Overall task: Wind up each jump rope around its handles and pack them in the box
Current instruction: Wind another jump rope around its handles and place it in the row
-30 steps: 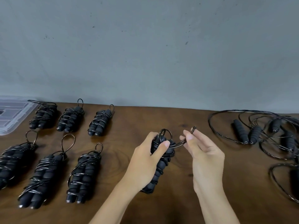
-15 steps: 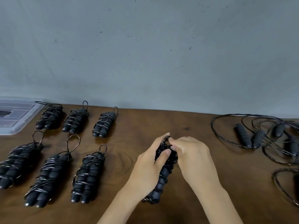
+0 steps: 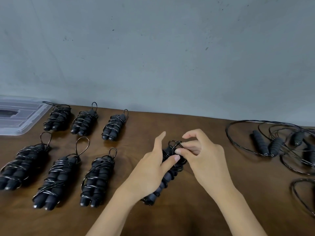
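The left hand (image 3: pixel 150 169) grips a wound rope (image 3: pixel 166 174) low over the table (image 3: pixel 213 210), index finger straight. The right hand (image 3: pixel 202 157) pinches its top loop. Six wound ropes (image 3: pixel 97 176) lie left, near the box (image 3: pixel 18 114); loose ropes (image 3: pixel 272 145) lie right.

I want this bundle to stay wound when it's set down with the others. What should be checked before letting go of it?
1. Bundle held firm: ok. The left hand grips the jump rope bundle around its handles.
2. Rope end secured: cannot tell. The right hand pinches the end loop at the top; whether it is tucked under the wraps is hidden by fingers.
3. Wraps tight: cannot tell, the hands cover most of them.
4. Place to set it: ok. Bare table lies beside the six wound bundles.
5. Box ready: cannot tell. Only a corner of the clear box shows.
6. More to wind: ok, loose ropes wait at the right.
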Action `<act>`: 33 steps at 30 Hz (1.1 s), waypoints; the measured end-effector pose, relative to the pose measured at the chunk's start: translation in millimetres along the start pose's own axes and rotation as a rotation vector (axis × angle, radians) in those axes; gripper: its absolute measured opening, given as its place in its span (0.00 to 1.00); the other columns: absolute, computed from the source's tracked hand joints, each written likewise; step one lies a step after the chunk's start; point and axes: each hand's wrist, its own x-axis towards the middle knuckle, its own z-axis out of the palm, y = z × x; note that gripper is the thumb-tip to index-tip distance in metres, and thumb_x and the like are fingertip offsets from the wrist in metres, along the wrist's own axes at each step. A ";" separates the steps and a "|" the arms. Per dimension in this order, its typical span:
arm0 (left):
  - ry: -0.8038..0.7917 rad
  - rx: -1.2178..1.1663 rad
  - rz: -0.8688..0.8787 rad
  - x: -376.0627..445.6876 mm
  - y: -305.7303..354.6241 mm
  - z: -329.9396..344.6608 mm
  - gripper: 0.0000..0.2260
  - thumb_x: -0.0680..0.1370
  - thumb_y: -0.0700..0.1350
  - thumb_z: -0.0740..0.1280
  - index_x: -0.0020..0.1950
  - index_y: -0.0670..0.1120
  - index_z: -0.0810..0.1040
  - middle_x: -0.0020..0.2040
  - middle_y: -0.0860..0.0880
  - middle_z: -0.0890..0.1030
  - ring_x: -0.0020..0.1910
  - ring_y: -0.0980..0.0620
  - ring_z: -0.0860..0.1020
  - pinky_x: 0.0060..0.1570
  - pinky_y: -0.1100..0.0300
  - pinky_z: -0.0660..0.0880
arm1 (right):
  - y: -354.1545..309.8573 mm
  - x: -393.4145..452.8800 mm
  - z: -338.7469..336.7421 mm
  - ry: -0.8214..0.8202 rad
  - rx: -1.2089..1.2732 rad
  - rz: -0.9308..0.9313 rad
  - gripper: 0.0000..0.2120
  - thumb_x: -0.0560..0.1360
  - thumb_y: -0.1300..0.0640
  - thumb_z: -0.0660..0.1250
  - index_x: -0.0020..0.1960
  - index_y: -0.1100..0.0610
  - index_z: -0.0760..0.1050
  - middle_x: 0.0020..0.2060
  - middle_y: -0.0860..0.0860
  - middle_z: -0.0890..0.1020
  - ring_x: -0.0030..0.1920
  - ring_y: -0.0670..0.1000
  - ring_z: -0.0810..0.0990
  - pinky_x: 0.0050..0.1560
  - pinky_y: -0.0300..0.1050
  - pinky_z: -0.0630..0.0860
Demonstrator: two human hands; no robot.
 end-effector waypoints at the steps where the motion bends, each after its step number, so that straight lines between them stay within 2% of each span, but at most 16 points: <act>1: -0.014 -0.032 -0.024 -0.1 1.0 -2.7 0.26 0.84 0.59 0.63 0.80 0.60 0.58 0.46 0.55 0.84 0.42 0.57 0.83 0.44 0.62 0.79 | 0.4 -1.3 -1.4 -0.005 0.041 0.000 0.13 0.76 0.56 0.75 0.53 0.41 0.76 0.42 0.33 0.84 0.48 0.34 0.82 0.49 0.27 0.76; 2: -0.029 -0.074 -0.040 -0.1 0.9 -4.6 0.19 0.84 0.58 0.63 0.74 0.57 0.67 0.48 0.53 0.85 0.42 0.56 0.83 0.45 0.59 0.81 | 1.3 -2.6 -3.7 -0.009 0.030 -0.023 0.12 0.76 0.55 0.75 0.53 0.41 0.77 0.43 0.32 0.84 0.48 0.34 0.82 0.49 0.26 0.74; 4: -0.060 -0.141 -0.050 -1.5 3.2 -8.5 0.09 0.85 0.56 0.64 0.62 0.54 0.75 0.46 0.51 0.85 0.40 0.59 0.82 0.40 0.61 0.80 | 6.3 -4.3 -10.3 -0.028 -0.034 -0.071 0.13 0.76 0.52 0.74 0.56 0.38 0.78 0.47 0.31 0.83 0.51 0.37 0.80 0.50 0.27 0.71; 6: -0.101 -0.135 -0.032 -1.4 1.9 -12.0 0.10 0.84 0.57 0.64 0.59 0.53 0.77 0.47 0.52 0.84 0.44 0.59 0.81 0.47 0.60 0.80 | 13.2 -3.4 -17.4 -0.141 0.013 -0.042 0.15 0.78 0.49 0.71 0.61 0.34 0.76 0.54 0.33 0.80 0.55 0.39 0.79 0.55 0.33 0.72; 8: -0.167 -0.197 -0.036 -1.7 0.7 -13.8 0.12 0.84 0.58 0.64 0.59 0.51 0.78 0.50 0.51 0.85 0.49 0.57 0.82 0.57 0.54 0.78 | 18.8 -2.5 -22.2 -0.330 0.139 -0.004 0.18 0.81 0.47 0.66 0.68 0.32 0.72 0.61 0.35 0.79 0.63 0.39 0.77 0.63 0.39 0.72; 10: -0.228 -0.304 -0.056 -2.2 -0.1 -15.4 0.12 0.85 0.56 0.64 0.58 0.48 0.79 0.50 0.50 0.85 0.49 0.56 0.82 0.61 0.48 0.78 | 20.1 -1.4 -22.7 -0.479 0.266 -0.014 0.19 0.82 0.48 0.62 0.73 0.38 0.70 0.66 0.36 0.78 0.69 0.38 0.73 0.65 0.38 0.72; 12: -0.269 -0.350 -0.065 -2.2 -0.9 -15.8 0.15 0.84 0.58 0.65 0.59 0.48 0.79 0.52 0.49 0.85 0.52 0.53 0.83 0.63 0.44 0.78 | 19.8 -1.0 -21.8 -0.534 0.365 -0.012 0.19 0.83 0.51 0.60 0.73 0.44 0.71 0.66 0.37 0.79 0.69 0.38 0.74 0.64 0.32 0.72; 15: -0.284 -0.351 -0.082 -1.8 -4.2 -16.3 0.17 0.81 0.59 0.66 0.61 0.48 0.80 0.55 0.49 0.86 0.54 0.53 0.83 0.66 0.43 0.77 | 22.3 -2.1 -16.8 -0.479 0.479 0.002 0.17 0.82 0.56 0.63 0.69 0.50 0.76 0.63 0.43 0.83 0.66 0.43 0.78 0.60 0.32 0.74; 19: -0.301 -0.357 -0.098 -2.5 -4.1 -13.2 0.15 0.83 0.57 0.65 0.60 0.47 0.80 0.51 0.54 0.84 0.51 0.56 0.81 0.63 0.46 0.77 | 28.3 -2.7 -2.9 -0.307 0.511 0.018 0.11 0.80 0.62 0.68 0.60 0.54 0.82 0.54 0.50 0.87 0.56 0.52 0.84 0.55 0.43 0.80; 23: -0.286 -0.377 -0.123 -1.3 -2.7 -7.8 0.17 0.84 0.57 0.65 0.60 0.44 0.79 0.50 0.50 0.83 0.49 0.53 0.81 0.61 0.45 0.78 | 29.3 -3.1 11.9 -0.052 0.456 0.015 0.07 0.76 0.65 0.72 0.49 0.54 0.85 0.44 0.49 0.88 0.49 0.51 0.86 0.53 0.47 0.81; 26: -0.269 -0.422 -0.154 1.2 -2.3 -4.2 0.16 0.85 0.55 0.64 0.60 0.43 0.79 0.50 0.47 0.84 0.49 0.51 0.82 0.61 0.44 0.79 | 29.0 -3.0 21.4 0.072 0.430 0.027 0.08 0.76 0.64 0.73 0.47 0.52 0.86 0.43 0.47 0.87 0.48 0.49 0.86 0.52 0.46 0.81; 28: -0.256 -0.493 -0.197 2.5 -1.0 -4.3 0.18 0.84 0.56 0.64 0.62 0.42 0.78 0.50 0.45 0.84 0.47 0.48 0.83 0.56 0.45 0.80 | 29.8 -2.2 24.2 0.074 0.385 0.000 0.07 0.79 0.61 0.70 0.50 0.50 0.85 0.45 0.45 0.87 0.50 0.48 0.85 0.51 0.42 0.81; 30: -0.255 -0.576 -0.259 4.2 -0.8 -6.3 0.19 0.84 0.56 0.63 0.63 0.41 0.77 0.50 0.43 0.85 0.47 0.45 0.84 0.51 0.47 0.81 | 32.0 -0.8 24.0 -0.016 0.385 -0.013 0.07 0.80 0.58 0.69 0.55 0.49 0.83 0.50 0.44 0.86 0.54 0.47 0.84 0.52 0.38 0.79; 33: -0.244 -0.596 -0.292 7.0 -2.3 -9.7 0.20 0.85 0.57 0.62 0.63 0.41 0.78 0.49 0.44 0.84 0.47 0.47 0.83 0.52 0.47 0.80 | 34.5 3.5 22.4 -0.064 0.448 0.026 0.08 0.78 0.59 0.72 0.55 0.49 0.82 0.51 0.44 0.85 0.53 0.45 0.84 0.51 0.37 0.78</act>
